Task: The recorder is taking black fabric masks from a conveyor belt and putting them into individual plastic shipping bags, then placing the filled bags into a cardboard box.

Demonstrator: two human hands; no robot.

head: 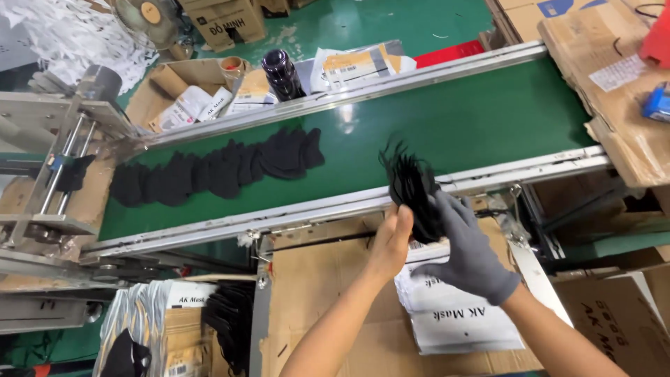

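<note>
Head view, looking down at a green conveyor belt (447,119) between two metal rails.

Hidden or unclear:
- Stack of black masks (413,188) partly covered by both hands; count not readable, ear loops blurred at top edge.
- Left hand (391,241), bare, pressed flat against near side of stack; fingertips behind the masks, so exact grip not visible, fingers together along the stack.
- Right hand (471,251), in grey glove, fingers curled and closed round lower right side of stack.
- Stack held in the air just over the near rail (335,206), above the cardboard-covered surface (321,293).
- Both forearms cut off by bottom edge.
- Machine frame (63,160) at left only partly in view; dark piece among its rods hard to identify.
- Dark pile of masks (230,324) below the surface in shadow, outline vague.

On belt: row of black masks (216,167), overlapping, lying towards left end, well apart from held stack.

Packages and labels:
- White flat pouches (457,318) with dark print, stacked on surface under right wrist.
- White pouch (188,297) at lower left, beside silvery foil.
- Open cardboard box (174,87) beyond far rail, white printed packets inside.
- Dark cylindrical bottle (283,73) behind far rail, next to packets with orange-white labels (356,63).
- Brown carton (227,21) on green floor, top left.
- Flattened cardboard (614,91) at right with white paper label; small blue object (657,101) on it, cut off by edge.
</note>
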